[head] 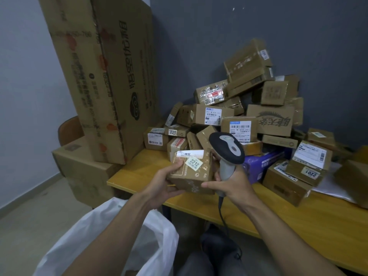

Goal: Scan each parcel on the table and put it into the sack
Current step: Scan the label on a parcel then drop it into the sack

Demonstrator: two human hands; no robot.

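Now: left hand (166,183) grips one parcel (199,174); right hand (234,186) grips one scanner (227,148); one white sack (161,240) below.

Single head-worn wide-angle view, looking forward and down over the person's forearms. The left hand (167,182) and right hand (233,184) lie close, at centre. Beyond them the yellow wooden table (298,222) meets the dark grey wall (219,26). The white plastic sack (163,232) fills the lower left.
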